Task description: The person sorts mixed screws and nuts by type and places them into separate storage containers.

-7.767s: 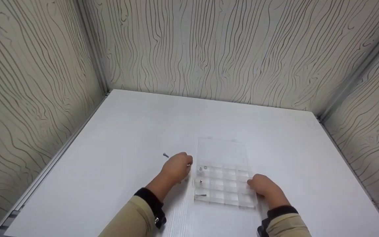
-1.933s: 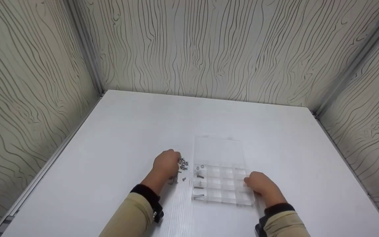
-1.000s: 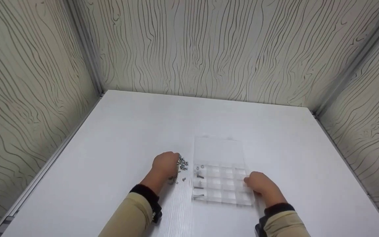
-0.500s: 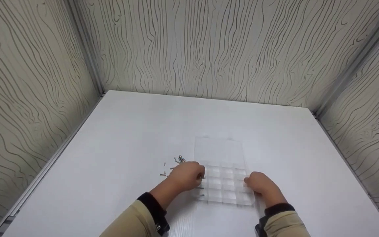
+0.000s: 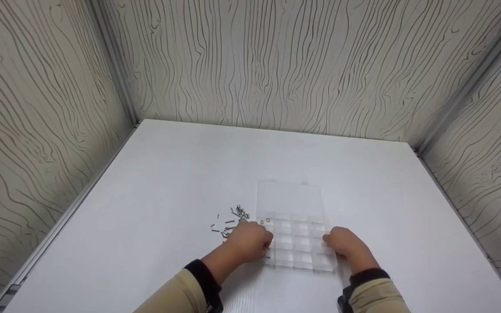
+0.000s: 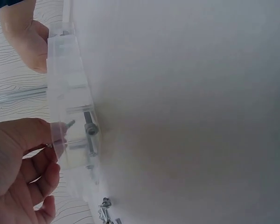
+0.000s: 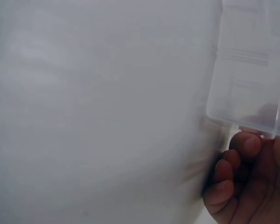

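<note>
A clear plastic compartment box (image 5: 292, 263) lies on the white table with its lid (image 5: 288, 198) folded open away from me. My left hand (image 5: 249, 240) is over the box's left column, thumb and forefinger reaching inside the wall. In the left wrist view, a small metal screw (image 6: 49, 145) shows pinched between these fingertips, mostly hidden. Other screws (image 6: 91, 129) lie inside the box, seen through its wall. My right hand (image 5: 347, 244) grips the box's right edge, fingers curled beside it in the right wrist view. Two small nuts or washers (image 5: 268, 220) sit in the far left compartment.
Loose screws and small hardware (image 5: 239, 212) are scattered on the white table (image 5: 181, 174) just left of the box, partly behind my left hand. Wood-patterned panels (image 5: 250, 65) rise behind and at both sides of the table.
My left hand has moved from the loose screws rightward to the box's left column, then slightly nearer me, uncovering the two rings. Earlier, more screws came to lie in that column. My right hand stays put.
</note>
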Demonstrator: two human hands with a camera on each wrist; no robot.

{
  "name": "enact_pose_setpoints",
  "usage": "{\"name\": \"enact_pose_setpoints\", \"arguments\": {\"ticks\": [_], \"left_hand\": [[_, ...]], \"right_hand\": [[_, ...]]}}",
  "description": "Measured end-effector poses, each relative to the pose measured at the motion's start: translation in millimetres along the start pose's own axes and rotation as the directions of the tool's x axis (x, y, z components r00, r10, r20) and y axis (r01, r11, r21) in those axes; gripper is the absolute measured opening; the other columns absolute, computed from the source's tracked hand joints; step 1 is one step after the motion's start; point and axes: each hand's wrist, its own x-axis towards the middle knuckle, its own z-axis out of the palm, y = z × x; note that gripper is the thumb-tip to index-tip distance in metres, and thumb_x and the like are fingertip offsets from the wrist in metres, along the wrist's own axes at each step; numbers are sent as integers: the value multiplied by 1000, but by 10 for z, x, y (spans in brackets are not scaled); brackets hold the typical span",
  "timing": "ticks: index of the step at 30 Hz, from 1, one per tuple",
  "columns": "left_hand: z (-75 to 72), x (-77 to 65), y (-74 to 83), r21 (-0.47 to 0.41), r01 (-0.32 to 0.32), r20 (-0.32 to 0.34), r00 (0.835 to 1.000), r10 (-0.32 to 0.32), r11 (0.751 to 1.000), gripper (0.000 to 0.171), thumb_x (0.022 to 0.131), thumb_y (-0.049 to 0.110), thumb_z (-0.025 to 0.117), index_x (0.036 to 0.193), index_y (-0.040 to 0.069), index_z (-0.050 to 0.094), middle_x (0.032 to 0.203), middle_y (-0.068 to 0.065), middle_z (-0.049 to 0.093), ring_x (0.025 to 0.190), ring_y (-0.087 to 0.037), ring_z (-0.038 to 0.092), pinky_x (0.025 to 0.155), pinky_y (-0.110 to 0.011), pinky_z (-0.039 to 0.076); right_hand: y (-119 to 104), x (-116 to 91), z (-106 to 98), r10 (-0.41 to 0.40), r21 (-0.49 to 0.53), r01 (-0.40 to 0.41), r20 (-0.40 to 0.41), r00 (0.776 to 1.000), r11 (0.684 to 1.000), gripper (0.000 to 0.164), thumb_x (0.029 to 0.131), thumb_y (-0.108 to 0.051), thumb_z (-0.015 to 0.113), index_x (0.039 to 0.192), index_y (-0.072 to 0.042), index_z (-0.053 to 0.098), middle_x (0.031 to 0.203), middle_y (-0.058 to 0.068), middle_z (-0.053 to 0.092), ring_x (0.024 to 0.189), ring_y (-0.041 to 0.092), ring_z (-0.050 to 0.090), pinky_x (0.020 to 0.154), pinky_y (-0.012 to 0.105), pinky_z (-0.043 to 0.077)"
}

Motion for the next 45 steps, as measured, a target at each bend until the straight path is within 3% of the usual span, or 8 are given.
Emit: {"name": "enact_pose_setpoints", "arguments": {"ticks": [4,8,13,19,24,28,35,45], "left_hand": [[-38,-4,-22,-42,6,17,1000,-5,999,8,84,25,81,81,21,75,74,8,72,67,-11,55,84,-39,59],[-96,-8,-113,-84,-6,-11,1000,5,996,5,85,21,80,86,18,75,78,6,74,69,-11,62,69,-27,55],[-138,0,-296,-139,117,-44,991,-124,983,3,89,12,73,87,12,73,80,0,72,71,-16,63,65,-30,54],[-70,36,-553,-185,366,8,929,-371,912,4,92,8,70,91,11,73,84,-3,70,77,-19,64,72,-36,59],[-4,72,-667,-181,470,59,882,-467,864,6,89,7,72,93,10,74,86,-4,69,81,-20,63,78,-38,60],[40,78,-690,-165,484,97,875,-475,859,6,88,8,74,93,10,74,87,-4,70,82,-19,64,81,-37,61],[73,62,-688,-104,448,147,890,-432,888,32,66,-4,88,87,11,69,85,-4,72,79,-18,63,82,-35,63],[78,65,-665,-148,446,169,891,-422,883,17,80,6,80,94,12,73,84,-1,71,77,-17,62,80,-36,62]], "right_hand": [[10,2,10,0,-15,0,3,1000,1000,30,102,-16,49,91,7,64,72,6,49,66,20,49,63,30,43],[8,1,10,5,-20,-5,1,1000,1000,30,103,-16,49,87,5,63,71,5,48,67,20,49,63,29,42],[5,3,7,7,-21,-7,1,1000,1000,29,102,-15,49,91,7,64,73,6,50,68,21,51,66,31,45],[19,12,15,10,-21,-10,0,1000,1000,29,102,-16,50,92,8,64,75,8,53,70,22,53,69,34,48],[27,18,22,8,-26,-8,-3,1000,1000,30,102,-16,50,93,8,65,78,11,56,73,24,56,75,40,52],[21,11,31,14,-7,-14,-7,1000,1000,29,102,-16,50,94,8,64,76,9,53,71,23,53,71,36,49],[4,-4,32,47,45,-48,11,999,998,30,103,-18,50,97,8,63,72,6,47,65,19,46,61,28,40],[-12,-5,21,56,37,-56,10,998,998,31,103,-18,50,96,8,65,72,6,49,66,20,47,62,29,42]]}}
